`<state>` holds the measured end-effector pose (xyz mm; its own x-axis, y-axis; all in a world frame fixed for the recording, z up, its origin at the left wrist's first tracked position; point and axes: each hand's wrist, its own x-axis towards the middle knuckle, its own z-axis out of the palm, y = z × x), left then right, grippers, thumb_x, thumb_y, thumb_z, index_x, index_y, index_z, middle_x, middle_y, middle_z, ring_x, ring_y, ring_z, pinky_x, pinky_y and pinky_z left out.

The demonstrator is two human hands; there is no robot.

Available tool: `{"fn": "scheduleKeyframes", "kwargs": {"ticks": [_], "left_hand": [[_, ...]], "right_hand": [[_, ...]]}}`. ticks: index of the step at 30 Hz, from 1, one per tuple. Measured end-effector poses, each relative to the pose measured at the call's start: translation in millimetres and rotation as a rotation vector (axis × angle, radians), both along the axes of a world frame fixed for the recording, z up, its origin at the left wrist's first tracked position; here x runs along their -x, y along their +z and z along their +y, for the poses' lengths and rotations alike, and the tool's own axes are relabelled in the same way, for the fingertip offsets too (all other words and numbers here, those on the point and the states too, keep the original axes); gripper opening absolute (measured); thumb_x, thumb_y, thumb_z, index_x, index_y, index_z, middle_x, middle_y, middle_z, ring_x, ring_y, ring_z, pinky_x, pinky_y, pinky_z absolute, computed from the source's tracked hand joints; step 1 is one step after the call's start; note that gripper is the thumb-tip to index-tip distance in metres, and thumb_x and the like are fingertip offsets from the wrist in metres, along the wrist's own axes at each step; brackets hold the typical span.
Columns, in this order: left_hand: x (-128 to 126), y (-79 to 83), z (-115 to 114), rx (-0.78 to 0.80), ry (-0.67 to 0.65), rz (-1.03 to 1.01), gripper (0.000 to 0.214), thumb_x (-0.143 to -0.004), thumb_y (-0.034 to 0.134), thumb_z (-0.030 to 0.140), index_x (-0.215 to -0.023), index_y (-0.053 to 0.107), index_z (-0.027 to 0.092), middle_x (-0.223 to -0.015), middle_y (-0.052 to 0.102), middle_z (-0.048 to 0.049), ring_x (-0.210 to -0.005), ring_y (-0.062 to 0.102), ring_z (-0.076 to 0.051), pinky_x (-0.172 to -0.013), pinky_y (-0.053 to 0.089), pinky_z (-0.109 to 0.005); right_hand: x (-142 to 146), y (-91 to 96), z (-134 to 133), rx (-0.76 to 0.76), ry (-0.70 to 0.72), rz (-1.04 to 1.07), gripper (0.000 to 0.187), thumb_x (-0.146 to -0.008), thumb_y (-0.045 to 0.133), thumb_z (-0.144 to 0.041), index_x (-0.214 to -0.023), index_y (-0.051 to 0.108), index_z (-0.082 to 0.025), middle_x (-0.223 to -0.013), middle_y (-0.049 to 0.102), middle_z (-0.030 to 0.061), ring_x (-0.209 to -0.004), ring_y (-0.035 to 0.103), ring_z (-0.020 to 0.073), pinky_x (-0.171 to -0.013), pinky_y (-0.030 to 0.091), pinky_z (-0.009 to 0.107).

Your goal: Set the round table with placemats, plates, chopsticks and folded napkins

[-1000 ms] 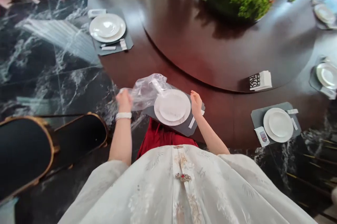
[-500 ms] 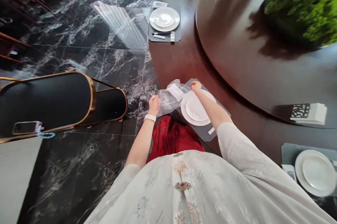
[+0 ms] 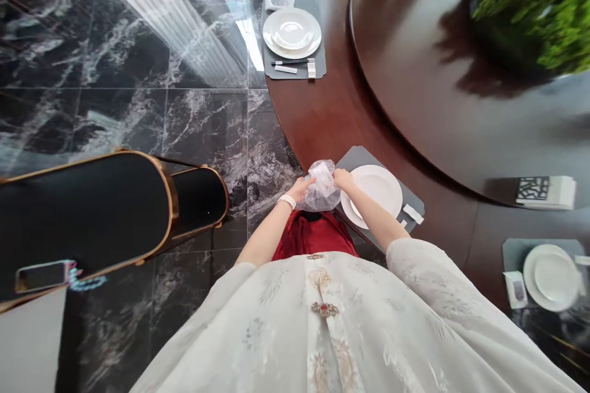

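White porcelain and dark wood fill my feed, and at its centre both of the person's hands close in on a clear plastic bag, crumpled into a loose wad. Taking the top of the frame as twelve, the bag sits between the hands. The left hand comes in from about eight o'clock, fingers curled onto the bag's near side, and the right hand presses against the bag's three o'clock side. Neither hand is spread; both are partly closed and have hold of the wad. A white wristband circles the left wrist. The film glares badly on this camera, so the pale patch inside the bag might be a paper slip, but I can't tell. Just past the right hand, at three o'clock, a white plate rests on a grey placemat at the edge of a dark wooden round table. Farther out at twelve o'clock sits a second white plate with chopsticks, and at four o'clock a third white plate. A stack of napkins lies near three o'clock, on the table's far side. At nine o'clock, a black gold-edged bench carries a phone above the dark marble floor.
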<state>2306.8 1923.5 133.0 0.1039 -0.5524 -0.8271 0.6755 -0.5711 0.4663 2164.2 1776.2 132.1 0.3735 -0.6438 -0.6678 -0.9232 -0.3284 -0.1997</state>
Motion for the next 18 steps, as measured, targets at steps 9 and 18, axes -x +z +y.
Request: {"fn": "scheduleKeyframes", "kwargs": {"ticks": [9, 18], "left_hand": [[-17.1, 2.9, -6.7, -0.027, -0.215, -0.037, 0.021, -0.071, 0.084, 0.023, -0.075, 0.068, 0.01, -0.064, 0.069, -0.009, -0.059, 0.063, -0.018, -0.061, 0.051, -0.03], [-37.9, 9.4, 30.7, 0.018, -0.149, -0.431, 0.017, -0.076, 0.073, 0.027, -0.072, 0.064, 0.014, -0.069, 0.066, -0.0025, -0.071, 0.058, -0.015, -0.067, 0.043, -0.023]], "right_hand": [[-4.1, 19.4, 40.4, -0.246, -0.124, -0.093, 0.012, -0.065, 0.078, -0.017, -0.073, 0.07, -0.015, -0.081, 0.074, 0.0077, -0.085, 0.07, 0.0243, -0.074, 0.051, 0.026], [28.3, 45.8, 39.2, -0.116, -0.428, -0.429, 0.024, -0.073, 0.06, -0.031, -0.056, 0.047, -0.019, -0.055, 0.047, -0.0033, -0.061, 0.046, 0.0127, -0.057, 0.036, 0.023]]}}
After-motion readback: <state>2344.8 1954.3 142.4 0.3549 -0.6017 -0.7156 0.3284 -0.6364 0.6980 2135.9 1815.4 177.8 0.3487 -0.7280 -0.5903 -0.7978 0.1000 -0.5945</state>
